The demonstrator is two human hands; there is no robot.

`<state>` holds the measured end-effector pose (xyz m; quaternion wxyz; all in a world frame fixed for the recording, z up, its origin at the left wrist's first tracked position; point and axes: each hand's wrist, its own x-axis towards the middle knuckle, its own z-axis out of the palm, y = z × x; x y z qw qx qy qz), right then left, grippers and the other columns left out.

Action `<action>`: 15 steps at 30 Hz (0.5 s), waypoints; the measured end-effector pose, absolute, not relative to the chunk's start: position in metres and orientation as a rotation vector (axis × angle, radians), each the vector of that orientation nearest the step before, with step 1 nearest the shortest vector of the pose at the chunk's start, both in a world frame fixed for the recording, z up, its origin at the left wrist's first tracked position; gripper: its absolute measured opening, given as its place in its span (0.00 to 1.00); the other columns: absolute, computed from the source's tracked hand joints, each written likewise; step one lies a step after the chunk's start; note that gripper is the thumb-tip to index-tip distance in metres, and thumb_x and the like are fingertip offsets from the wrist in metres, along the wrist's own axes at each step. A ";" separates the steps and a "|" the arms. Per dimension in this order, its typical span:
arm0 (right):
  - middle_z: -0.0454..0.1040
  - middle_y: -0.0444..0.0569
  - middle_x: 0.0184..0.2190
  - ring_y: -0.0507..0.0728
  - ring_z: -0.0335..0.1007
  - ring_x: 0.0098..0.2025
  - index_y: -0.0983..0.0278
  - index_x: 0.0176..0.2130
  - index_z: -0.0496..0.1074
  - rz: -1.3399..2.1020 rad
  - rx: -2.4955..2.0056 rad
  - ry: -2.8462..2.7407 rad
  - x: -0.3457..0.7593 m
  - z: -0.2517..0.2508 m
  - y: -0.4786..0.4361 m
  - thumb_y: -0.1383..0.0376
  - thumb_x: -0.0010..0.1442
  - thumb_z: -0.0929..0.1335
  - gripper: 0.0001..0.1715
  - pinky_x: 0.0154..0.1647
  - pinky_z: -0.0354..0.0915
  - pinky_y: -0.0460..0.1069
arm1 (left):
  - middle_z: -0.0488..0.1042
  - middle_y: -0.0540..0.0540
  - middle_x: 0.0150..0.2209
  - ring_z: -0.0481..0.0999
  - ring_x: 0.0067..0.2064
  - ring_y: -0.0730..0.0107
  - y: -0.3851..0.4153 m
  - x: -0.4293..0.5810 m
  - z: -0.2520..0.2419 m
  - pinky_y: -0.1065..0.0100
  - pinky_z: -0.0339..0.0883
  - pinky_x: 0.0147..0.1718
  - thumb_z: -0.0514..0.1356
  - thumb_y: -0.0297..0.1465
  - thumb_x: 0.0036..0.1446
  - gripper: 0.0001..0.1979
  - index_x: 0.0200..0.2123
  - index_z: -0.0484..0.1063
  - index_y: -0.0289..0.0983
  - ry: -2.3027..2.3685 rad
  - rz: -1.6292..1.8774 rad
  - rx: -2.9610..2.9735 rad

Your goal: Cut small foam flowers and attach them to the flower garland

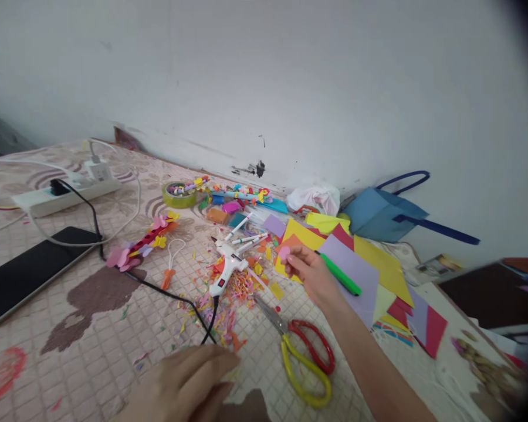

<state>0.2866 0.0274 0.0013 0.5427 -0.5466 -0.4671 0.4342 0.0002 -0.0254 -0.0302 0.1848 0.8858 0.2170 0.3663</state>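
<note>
My right hand (312, 272) pinches a small pink paper piece (284, 253) between thumb and fingertips, beside a green marker (341, 274) that lies on the coloured sheets. At the bottom middle, my left hand (189, 378) is closed with its fingers curled; what it holds, if anything, is hidden. A white glue gun (229, 266) rests among paper scraps (231, 299), its black cord running toward my left hand. Scissors (286, 328) with one red and one yellow handle lie partly spread between my hands.
Coloured sheets (356, 261) overlap on the right, near a blue bag (382, 214) against the wall. At left are a phone (35, 272), a power strip (66, 196) and loose cables. A decorated red strip (145, 241) and a tape roll (179, 196) lie behind the cord.
</note>
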 end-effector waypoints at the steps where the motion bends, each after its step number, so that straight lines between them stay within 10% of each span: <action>1: 0.71 0.41 0.25 0.48 0.63 0.23 0.62 0.32 0.69 1.024 -1.301 -1.097 0.281 0.000 0.012 0.61 0.53 0.71 0.09 0.25 0.60 0.44 | 0.77 0.49 0.37 0.77 0.35 0.72 -0.025 -0.001 -0.027 0.77 0.70 0.33 0.52 0.28 0.61 0.12 0.48 0.65 0.41 0.641 0.981 2.454; 15: 0.72 0.43 0.25 0.49 0.66 0.22 0.64 0.34 0.70 1.289 -1.161 -1.129 0.166 -0.024 -0.063 0.61 0.58 0.69 0.08 0.23 0.64 0.44 | 0.73 0.47 0.29 0.72 0.30 0.71 -0.016 0.005 -0.023 0.70 0.66 0.30 0.54 0.35 0.60 0.09 0.33 0.68 0.35 0.748 0.736 1.707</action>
